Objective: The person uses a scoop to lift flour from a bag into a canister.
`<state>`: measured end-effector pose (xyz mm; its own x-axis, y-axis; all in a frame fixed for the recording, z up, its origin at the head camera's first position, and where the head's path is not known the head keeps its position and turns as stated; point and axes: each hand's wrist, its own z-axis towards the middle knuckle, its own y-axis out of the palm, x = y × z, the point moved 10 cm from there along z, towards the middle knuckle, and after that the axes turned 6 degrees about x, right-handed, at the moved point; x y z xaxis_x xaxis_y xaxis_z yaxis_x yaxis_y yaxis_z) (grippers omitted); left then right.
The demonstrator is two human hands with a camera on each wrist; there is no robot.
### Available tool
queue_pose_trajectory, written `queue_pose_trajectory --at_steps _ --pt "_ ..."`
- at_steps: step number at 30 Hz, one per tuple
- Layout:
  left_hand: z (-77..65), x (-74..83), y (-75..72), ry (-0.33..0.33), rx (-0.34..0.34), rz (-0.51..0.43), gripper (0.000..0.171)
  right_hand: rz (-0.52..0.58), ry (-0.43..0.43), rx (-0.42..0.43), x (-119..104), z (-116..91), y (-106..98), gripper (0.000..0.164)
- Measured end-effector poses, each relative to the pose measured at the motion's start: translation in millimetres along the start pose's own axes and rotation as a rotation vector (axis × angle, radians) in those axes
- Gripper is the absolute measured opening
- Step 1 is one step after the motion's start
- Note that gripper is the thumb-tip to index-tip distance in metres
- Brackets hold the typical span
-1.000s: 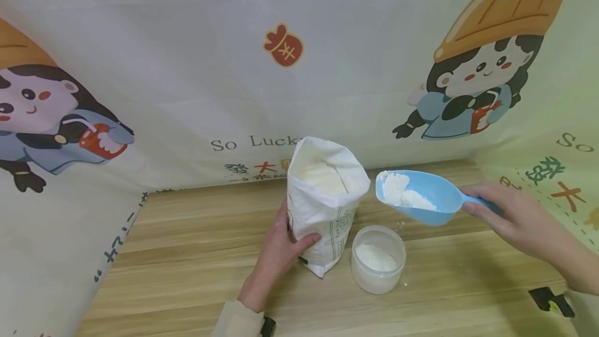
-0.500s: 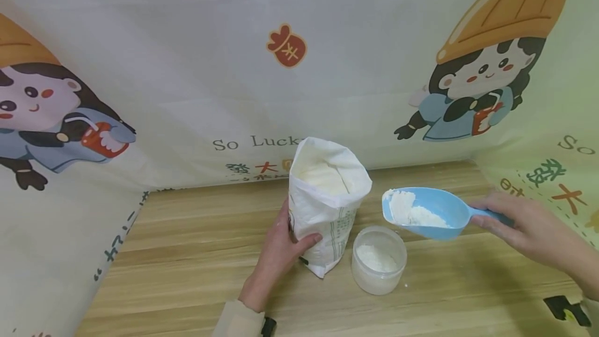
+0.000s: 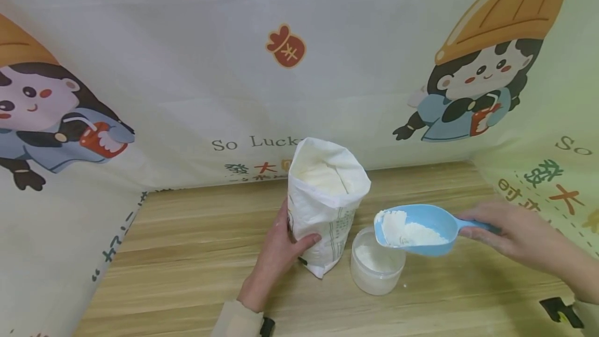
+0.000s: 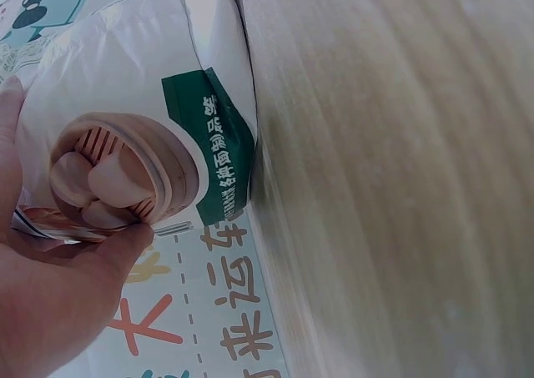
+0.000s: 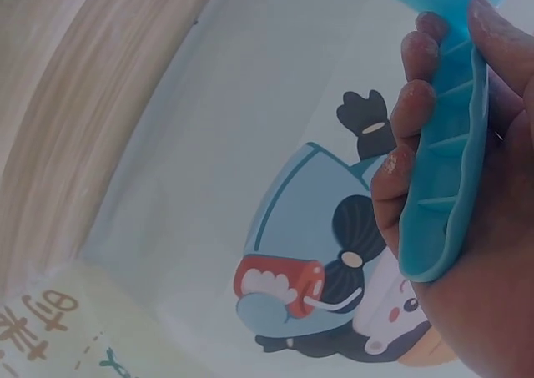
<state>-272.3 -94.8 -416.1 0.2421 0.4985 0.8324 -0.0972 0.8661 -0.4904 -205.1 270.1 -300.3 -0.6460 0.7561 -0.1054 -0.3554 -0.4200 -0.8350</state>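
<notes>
My left hand (image 3: 281, 251) grips the lower side of a white flour bag (image 3: 323, 217) that stands upright with its top folded open and pale flour inside. In the left wrist view, the bag (image 4: 108, 69) shows a printed steamer of buns and a green label. My right hand (image 3: 519, 230) holds a light blue scoop (image 3: 437, 222) by its handle, with white flour (image 3: 407, 230) heaped toward its front. The fingers curl round the ribbed handle (image 5: 446, 153) in the right wrist view. Beneath the scoop's front end is a clear round jar (image 3: 376, 274), partly filled with flour.
All this is on a wood-grain table (image 3: 187, 254). A pale printed cloth (image 3: 206, 66) with cartoon figures rises along the back and both sides. A small white speck lies on the table just right of the jar.
The scoop of flour has come down from beside the bag's mouth, and its front end now overlaps the jar's rim from above. The left hand and the bag stay in place.
</notes>
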Motion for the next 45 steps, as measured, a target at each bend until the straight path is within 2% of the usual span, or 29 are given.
queue_pose_trajectory --at_steps 4,17,32,41,45 --pt "-0.5 0.7 -0.9 0.008 0.004 0.003 0.113 -0.003 -0.049 -0.017 -8.0 3.2 2.7 0.021" --pt "-0.1 -2.1 -0.3 -0.011 0.005 0.023 0.111 -0.095 -0.078 -0.092 -18.6 9.5 5.7 0.017" --pt "-0.6 -0.4 0.3 -0.002 -0.001 0.019 0.112 -0.174 -0.133 -0.115 -28.7 16.9 8.8 0.018" --pt "-0.6 0.4 -0.7 0.005 0.004 0.015 0.111 -0.196 -0.208 -0.074 -37.6 22.7 2.7 0.029" --pt "-0.5 0.1 0.0 0.0 0.001 0.014 0.111 -0.204 -0.245 -0.051 -44.9 26.0 -1.9 0.044"
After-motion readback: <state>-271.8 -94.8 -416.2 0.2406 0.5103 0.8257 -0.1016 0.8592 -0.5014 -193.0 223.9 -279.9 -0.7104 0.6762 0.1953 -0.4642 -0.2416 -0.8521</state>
